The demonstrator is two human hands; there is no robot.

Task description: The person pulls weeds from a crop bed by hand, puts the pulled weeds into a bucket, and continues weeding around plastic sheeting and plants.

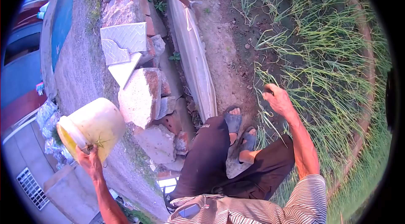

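Head view. Left hand (89, 161) gripped the rim of a yellowish-white, round plastic bucket (95, 120), held tilted. A small green tuft (100, 142) showed by its fingers; could not tell whether pinched or stuck to the bucket. Right hand (279, 99), fingers curled, hung well right of the bucket, beside long, thin-leaved green plants (333, 61); could not tell whether it held anything. Step in hand, judged: handwork among the plants, bucket carried. Next move seemed to call for a steady left grip and a clear reach to the stems. Bucket: mouth turned leftward, yellow inner wall partly visible, contents not discernible. Just right of the bucket: rough, pinkish-white rubble blocks (138, 101).
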